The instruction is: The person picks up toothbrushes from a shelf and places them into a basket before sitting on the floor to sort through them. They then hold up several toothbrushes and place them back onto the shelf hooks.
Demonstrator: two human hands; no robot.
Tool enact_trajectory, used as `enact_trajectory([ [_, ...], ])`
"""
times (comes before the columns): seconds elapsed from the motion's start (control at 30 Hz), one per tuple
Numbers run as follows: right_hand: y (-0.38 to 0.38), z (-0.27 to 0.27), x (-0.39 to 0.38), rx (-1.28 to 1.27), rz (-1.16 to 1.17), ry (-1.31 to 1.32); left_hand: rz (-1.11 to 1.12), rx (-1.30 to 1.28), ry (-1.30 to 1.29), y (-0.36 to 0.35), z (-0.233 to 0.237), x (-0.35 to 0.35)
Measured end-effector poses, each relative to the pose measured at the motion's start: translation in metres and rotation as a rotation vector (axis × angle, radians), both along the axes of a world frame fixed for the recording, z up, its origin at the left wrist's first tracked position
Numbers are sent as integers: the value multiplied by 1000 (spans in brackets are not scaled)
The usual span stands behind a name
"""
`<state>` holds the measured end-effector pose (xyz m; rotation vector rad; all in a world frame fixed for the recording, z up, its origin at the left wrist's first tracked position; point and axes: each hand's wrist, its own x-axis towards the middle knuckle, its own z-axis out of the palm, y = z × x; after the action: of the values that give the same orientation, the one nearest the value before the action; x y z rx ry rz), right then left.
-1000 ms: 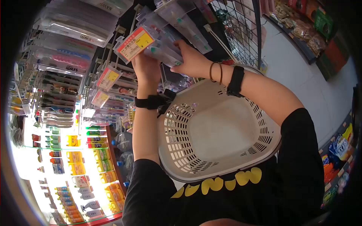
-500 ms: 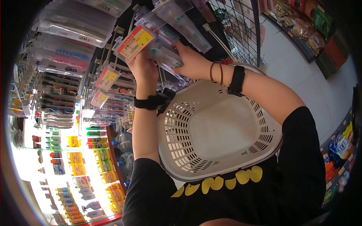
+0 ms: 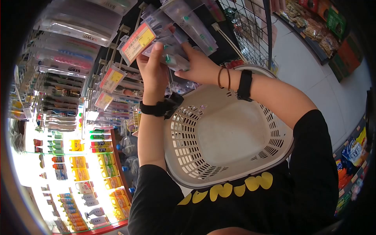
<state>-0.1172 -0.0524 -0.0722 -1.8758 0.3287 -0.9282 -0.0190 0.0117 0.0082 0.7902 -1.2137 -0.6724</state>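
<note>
My left hand is raised to a display hook, its thumb up against a clear plastic package with green marks. Its other fingers are partly hidden behind the package and the price tag, which is orange and yellow. My right hand grips the same package from the right, thumb below and fingers on its upper side. More clear packages hang just behind. Below both forearms is a beige plastic basket with slotted sides, with nothing seen inside it.
Toothbrush-like packs hang in rows at the left. A lit shelf of bottles and boxes stands lower left. A black wire grid rises at upper right, beside the tiled floor. Snack bags line the right edge.
My left thumb has come up over the front of the package, beside the price tag. The price tag has tilted more steeply. My right hand has shifted slightly; the basket has stayed put.
</note>
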Motion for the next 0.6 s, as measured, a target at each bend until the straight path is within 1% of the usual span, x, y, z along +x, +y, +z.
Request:
enact_trajectory([
  [0.07,3,-6,3,-54,-51,-80,3,-25,10,2,-2,-2],
  [0.1,4,-5,3,-55,-46,-78,0,-50,18,4,-2,-2],
  [0.17,4,-4,1,-168,-88,-124,-37,-33,47,7,1,0],
  [0.2,2,-3,-1,-169,-82,-119,-46,-25,24,9,1,0],
  [0.27,-5,1,-4,-99,142,-71,-49,-20,17,12,2,1],
  [0.3,-5,5,-9,-97,148,-57,-62,-11,-107,14,5,1],
  [0.33,-5,11,-14,-79,226,-72,-76,0,-228,16,7,-1],
  [0.37,-5,14,-18,-63,302,-84,-72,-1,-209,19,10,-3],
  [0.43,-5,20,-22,-43,331,-76,-140,-10,-278,24,17,-7],
  [0.53,-4,30,-33,-48,428,-42,-108,-35,-331,27,19,-4],
  [0.57,-3,33,-35,-14,481,-34,-98,-46,-373,27,20,-3],
  [0.6,-2,35,-36,20,533,-26,-96,-21,-361,28,19,-2],
])
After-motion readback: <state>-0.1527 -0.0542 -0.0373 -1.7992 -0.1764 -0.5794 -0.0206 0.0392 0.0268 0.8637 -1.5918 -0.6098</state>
